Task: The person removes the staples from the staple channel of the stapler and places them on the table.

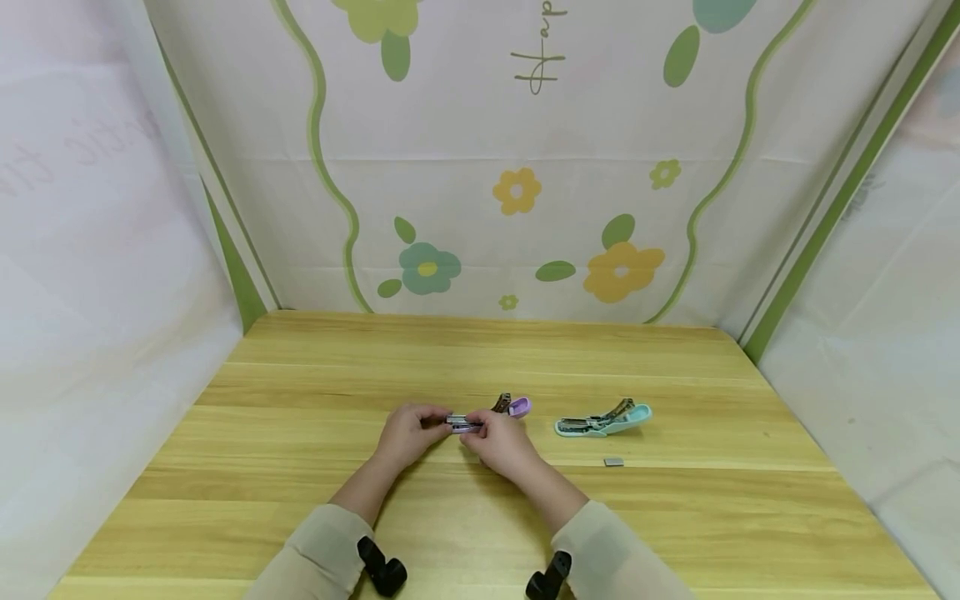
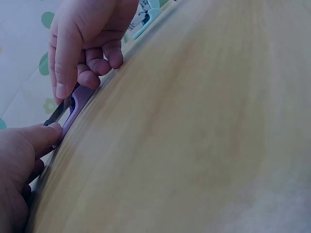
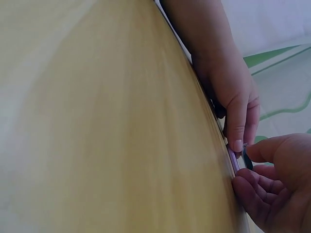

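A purple stapler (image 1: 520, 407) lies on the wooden table, its upper part swung up at the right end. My left hand (image 1: 406, 434) pinches its left end between thumb and fingers. Over the middle of the same stapler, my right hand (image 1: 504, 443) grips with the thumb on the near side and the fingers curled. In the left wrist view the purple base (image 2: 81, 101) shows between the two hands. The right wrist view has the thumb and fingertips of both hands close together there; what lies right under the fingertips is hidden.
A mint-green stapler (image 1: 604, 422) lies spread open to the right of my hands. A small grey strip of staples (image 1: 613, 462) is on the table in front of it. Printed cloth walls (image 1: 465, 125) stand behind the table and at both sides.
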A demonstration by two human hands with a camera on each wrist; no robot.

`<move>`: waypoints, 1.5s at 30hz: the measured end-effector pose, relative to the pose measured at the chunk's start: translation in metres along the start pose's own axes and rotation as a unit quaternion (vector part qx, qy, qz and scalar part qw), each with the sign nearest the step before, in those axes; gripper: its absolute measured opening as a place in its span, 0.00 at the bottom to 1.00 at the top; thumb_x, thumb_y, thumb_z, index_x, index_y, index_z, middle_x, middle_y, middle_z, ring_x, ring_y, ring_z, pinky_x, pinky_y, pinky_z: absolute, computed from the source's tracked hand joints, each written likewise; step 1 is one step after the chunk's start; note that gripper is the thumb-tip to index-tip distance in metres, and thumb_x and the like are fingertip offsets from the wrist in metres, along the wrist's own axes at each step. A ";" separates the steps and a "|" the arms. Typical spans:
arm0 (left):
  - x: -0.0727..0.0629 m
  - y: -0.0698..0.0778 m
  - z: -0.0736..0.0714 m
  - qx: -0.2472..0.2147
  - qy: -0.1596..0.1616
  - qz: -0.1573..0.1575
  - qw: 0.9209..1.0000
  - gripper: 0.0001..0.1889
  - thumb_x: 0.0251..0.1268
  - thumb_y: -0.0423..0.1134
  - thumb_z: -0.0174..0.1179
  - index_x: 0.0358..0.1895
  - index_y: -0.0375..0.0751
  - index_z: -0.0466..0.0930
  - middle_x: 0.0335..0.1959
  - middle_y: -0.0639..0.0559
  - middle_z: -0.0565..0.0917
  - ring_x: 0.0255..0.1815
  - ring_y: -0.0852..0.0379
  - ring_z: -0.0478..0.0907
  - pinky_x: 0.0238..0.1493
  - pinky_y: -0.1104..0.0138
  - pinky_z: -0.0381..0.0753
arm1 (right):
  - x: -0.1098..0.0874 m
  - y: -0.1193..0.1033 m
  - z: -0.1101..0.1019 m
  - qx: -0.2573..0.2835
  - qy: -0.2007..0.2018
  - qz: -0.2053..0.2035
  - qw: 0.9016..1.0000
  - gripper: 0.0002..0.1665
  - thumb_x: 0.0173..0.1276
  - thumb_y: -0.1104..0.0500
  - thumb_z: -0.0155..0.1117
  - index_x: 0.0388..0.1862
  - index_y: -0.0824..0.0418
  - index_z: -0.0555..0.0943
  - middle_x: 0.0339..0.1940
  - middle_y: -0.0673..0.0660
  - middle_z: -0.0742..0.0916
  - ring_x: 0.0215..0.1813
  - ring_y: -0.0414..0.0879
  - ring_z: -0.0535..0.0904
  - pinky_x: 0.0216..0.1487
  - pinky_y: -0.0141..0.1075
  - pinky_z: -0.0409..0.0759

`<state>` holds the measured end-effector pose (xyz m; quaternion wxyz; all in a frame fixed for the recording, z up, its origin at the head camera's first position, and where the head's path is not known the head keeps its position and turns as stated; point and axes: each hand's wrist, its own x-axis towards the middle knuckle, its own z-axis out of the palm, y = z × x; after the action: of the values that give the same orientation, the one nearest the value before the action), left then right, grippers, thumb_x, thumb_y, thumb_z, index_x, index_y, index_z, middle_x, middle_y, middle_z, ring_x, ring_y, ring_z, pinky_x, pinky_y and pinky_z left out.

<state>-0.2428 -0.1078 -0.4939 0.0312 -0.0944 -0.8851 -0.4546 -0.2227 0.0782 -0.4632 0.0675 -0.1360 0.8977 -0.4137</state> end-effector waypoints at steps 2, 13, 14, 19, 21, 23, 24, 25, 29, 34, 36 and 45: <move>0.000 -0.001 0.000 0.001 0.001 0.002 1.000 0.09 0.57 0.39 0.71 0.42 0.48 0.89 0.41 0.54 0.89 0.44 0.55 0.84 0.48 0.57 0.82 | 0.001 -0.001 0.001 -0.005 -0.002 -0.003 1.000 0.20 0.66 0.57 0.66 0.54 0.66 0.81 0.26 0.51 0.84 0.21 0.37 0.75 0.21 0.28 0.74; 0.000 -0.002 0.002 0.003 0.004 0.003 1.000 0.09 0.57 0.39 0.71 0.42 0.49 0.90 0.40 0.55 0.90 0.44 0.55 0.84 0.48 0.58 0.83 | 0.002 0.000 0.010 0.096 0.018 0.036 0.995 0.20 0.68 0.59 0.63 0.55 0.68 0.80 0.19 0.51 0.80 0.17 0.38 0.74 0.18 0.28 0.74; 0.000 -0.002 0.002 0.003 0.003 0.002 1.000 0.09 0.57 0.39 0.71 0.42 0.49 0.90 0.41 0.55 0.89 0.45 0.55 0.84 0.48 0.59 0.83 | 0.002 0.000 0.010 0.099 0.025 0.042 0.994 0.19 0.68 0.59 0.62 0.55 0.68 0.80 0.19 0.53 0.81 0.17 0.39 0.73 0.18 0.28 0.74; 0.000 -0.001 0.002 0.003 0.004 0.004 1.000 0.09 0.57 0.39 0.71 0.42 0.49 0.90 0.41 0.55 0.89 0.44 0.55 0.84 0.48 0.58 0.83 | 0.002 -0.004 0.011 0.042 0.064 0.050 0.996 0.17 0.67 0.58 0.63 0.50 0.66 0.84 0.31 0.57 0.88 0.23 0.40 0.77 0.23 0.30 0.76; 0.000 -0.001 0.002 0.005 0.005 0.007 1.000 0.08 0.57 0.39 0.71 0.41 0.49 0.90 0.40 0.55 0.89 0.44 0.55 0.84 0.47 0.58 0.83 | 0.002 -0.006 0.011 0.021 0.070 0.046 0.996 0.17 0.66 0.57 0.63 0.49 0.66 0.85 0.38 0.58 0.89 0.28 0.40 0.78 0.27 0.29 0.77; 0.000 -0.001 0.002 0.007 0.005 0.010 1.000 0.08 0.57 0.39 0.71 0.41 0.49 0.90 0.40 0.55 0.90 0.44 0.55 0.84 0.47 0.58 0.83 | 0.003 -0.007 0.011 0.024 0.068 0.044 0.996 0.17 0.66 0.58 0.63 0.49 0.67 0.84 0.39 0.59 0.89 0.29 0.39 0.78 0.28 0.29 0.77; 0.000 -0.001 0.002 0.007 0.005 0.010 1.000 0.08 0.57 0.39 0.71 0.41 0.49 0.90 0.40 0.55 0.90 0.44 0.55 0.85 0.47 0.58 0.83 | 0.003 -0.008 0.012 0.037 0.063 0.047 0.996 0.17 0.67 0.58 0.63 0.50 0.68 0.84 0.38 0.60 0.89 0.27 0.40 0.78 0.27 0.29 0.77; 0.001 -0.001 0.002 0.007 0.004 0.009 1.000 0.08 0.57 0.39 0.71 0.41 0.49 0.90 0.40 0.55 0.90 0.44 0.55 0.85 0.48 0.58 0.83 | 0.003 -0.007 0.012 0.054 0.057 0.051 0.996 0.18 0.67 0.59 0.62 0.51 0.68 0.83 0.35 0.60 0.89 0.26 0.39 0.77 0.25 0.29 0.76; 0.000 0.001 0.001 0.001 0.003 0.005 1.000 0.08 0.57 0.39 0.70 0.41 0.49 0.90 0.40 0.55 0.90 0.44 0.55 0.85 0.48 0.58 0.83 | 0.004 -0.006 0.015 0.150 0.039 0.081 0.985 0.20 0.69 0.60 0.59 0.55 0.71 0.80 0.24 0.58 0.85 0.19 0.40 0.74 0.20 0.29 0.75; 0.001 0.000 0.000 -0.004 0.003 0.007 1.000 0.09 0.57 0.38 0.71 0.42 0.47 0.90 0.40 0.54 0.90 0.45 0.54 0.85 0.49 0.57 0.83 | 0.003 -0.003 0.020 0.253 0.050 0.100 0.961 0.19 0.71 0.62 0.58 0.55 0.72 0.79 0.21 0.54 0.82 0.18 0.39 0.73 0.19 0.28 0.74; 0.001 -0.001 0.000 -0.005 0.001 0.007 1.000 0.09 0.57 0.38 0.71 0.42 0.47 0.90 0.40 0.54 0.90 0.45 0.54 0.85 0.50 0.57 0.83 | 0.004 -0.002 0.022 0.267 0.061 0.099 0.957 0.17 0.70 0.63 0.58 0.54 0.72 0.80 0.20 0.53 0.81 0.17 0.39 0.73 0.18 0.27 0.74; 0.001 -0.002 0.000 -0.004 0.000 0.009 1.000 0.07 0.58 0.39 0.70 0.40 0.48 0.90 0.40 0.54 0.90 0.45 0.54 0.85 0.50 0.56 0.83 | 0.007 -0.001 0.030 0.246 0.109 0.070 0.961 0.11 0.69 0.64 0.60 0.48 0.68 0.82 0.16 0.52 0.79 0.14 0.39 0.71 0.16 0.27 0.71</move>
<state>-0.2445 -0.1085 -0.4958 0.0349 -0.1021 -0.8826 -0.4576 -0.2223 0.0539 -0.4821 0.0296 -0.0065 0.7777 -0.6279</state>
